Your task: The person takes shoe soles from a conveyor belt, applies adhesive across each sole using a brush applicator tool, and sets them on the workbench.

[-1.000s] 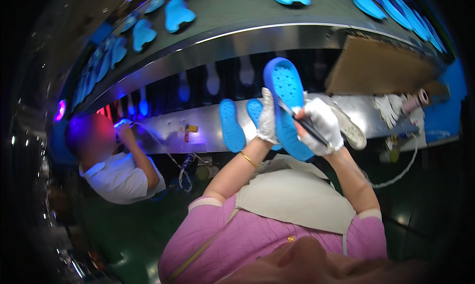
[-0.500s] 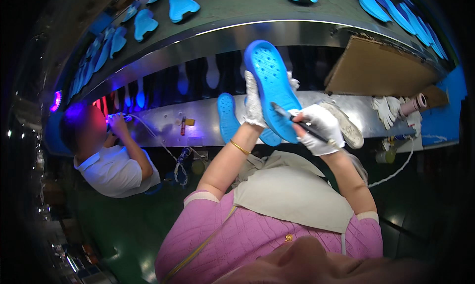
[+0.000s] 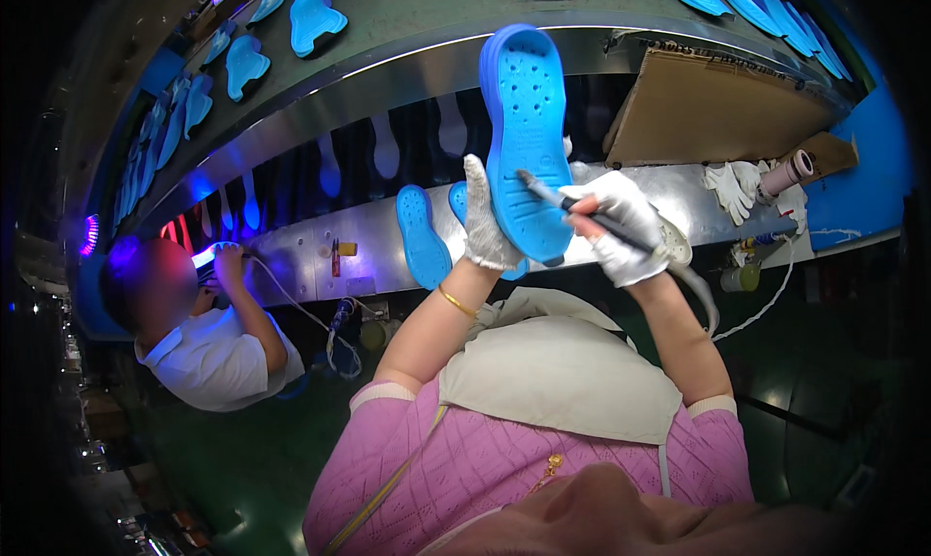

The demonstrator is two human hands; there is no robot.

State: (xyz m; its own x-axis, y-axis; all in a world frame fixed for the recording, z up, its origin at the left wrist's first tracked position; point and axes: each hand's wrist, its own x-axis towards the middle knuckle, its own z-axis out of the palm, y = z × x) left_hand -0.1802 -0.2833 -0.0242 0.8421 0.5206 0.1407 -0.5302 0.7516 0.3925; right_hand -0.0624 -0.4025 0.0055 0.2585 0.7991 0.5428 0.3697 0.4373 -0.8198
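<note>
My left hand [image 3: 485,222], in a white glove, is closed around the lower left side of a long blue shoe sole [image 3: 524,125], held up with its heel end toward me. Its far fingers are hidden behind the sole. In my right hand [image 3: 621,234], gloved but with bare fingertips, is a slim dark-handled brush [image 3: 549,193]; its tip rests on the sole's ribbed middle. Another blue sole [image 3: 423,238] lies on the metal bench at the left, with one more partly behind my left hand. A pale sole-shaped piece [image 3: 676,242] is half covered by my right hand.
Beyond the bench runs a dark green conveyor belt [image 3: 417,1] carrying several blue soles. A cardboard sheet [image 3: 722,110] leans at the right, near white gloves [image 3: 729,190] and a pinkish roll [image 3: 787,172]. At the left, a co-worker [image 3: 218,357] holds a glowing device.
The view has shifted slightly. The blue sole now stands straighter and a little farther from me, and the brush tip sits farther from the sole's heel end. Both grips stay the same.
</note>
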